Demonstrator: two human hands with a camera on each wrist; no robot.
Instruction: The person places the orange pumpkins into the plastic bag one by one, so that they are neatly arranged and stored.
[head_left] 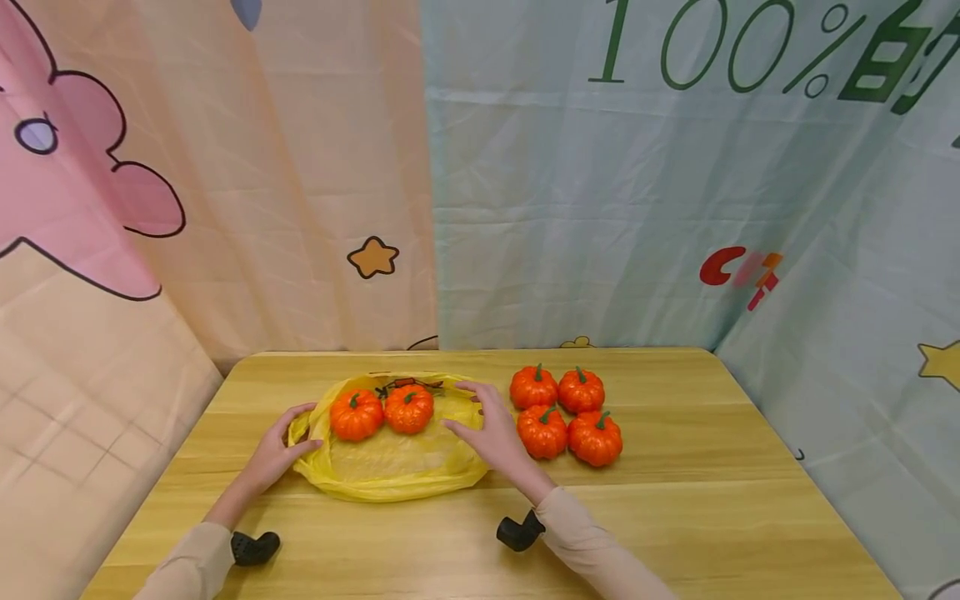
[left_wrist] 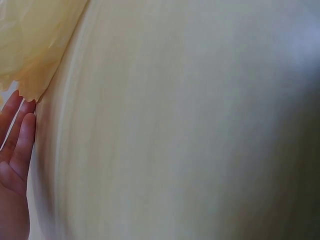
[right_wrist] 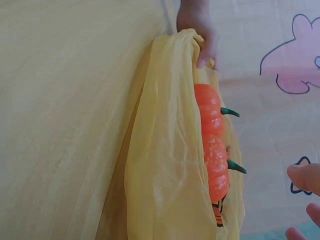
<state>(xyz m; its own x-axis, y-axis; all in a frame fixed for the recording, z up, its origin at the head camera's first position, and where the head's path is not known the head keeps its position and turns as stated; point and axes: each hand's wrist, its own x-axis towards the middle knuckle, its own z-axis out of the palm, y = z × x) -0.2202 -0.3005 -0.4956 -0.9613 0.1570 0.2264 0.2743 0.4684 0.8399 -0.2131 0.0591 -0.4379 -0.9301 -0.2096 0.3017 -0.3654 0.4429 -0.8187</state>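
Note:
A yellow plastic bag [head_left: 390,487] lies spread on the table with its mouth open upward. Inside, toward its left and back, two small orange pumpkins [head_left: 356,415] with green stems sit side by side. My left hand [head_left: 272,454] holds the bag's left rim between thumb and fingers; its fingertips [left_wrist: 25,125] lie along the bag's edge in the left wrist view. Over the bag's right side is my right hand [head_left: 498,433], fingers spread and nothing between them. In the right wrist view, its thumb [right_wrist: 306,178] is apart from the bag.
Several more orange pumpkins [head_left: 566,417] stand clustered right of the bag, close beside my right hand. The wooden table [head_left: 712,483] reaches back to printed curtains [head_left: 570,208]. A black wrist device [head_left: 519,531] is on each forearm.

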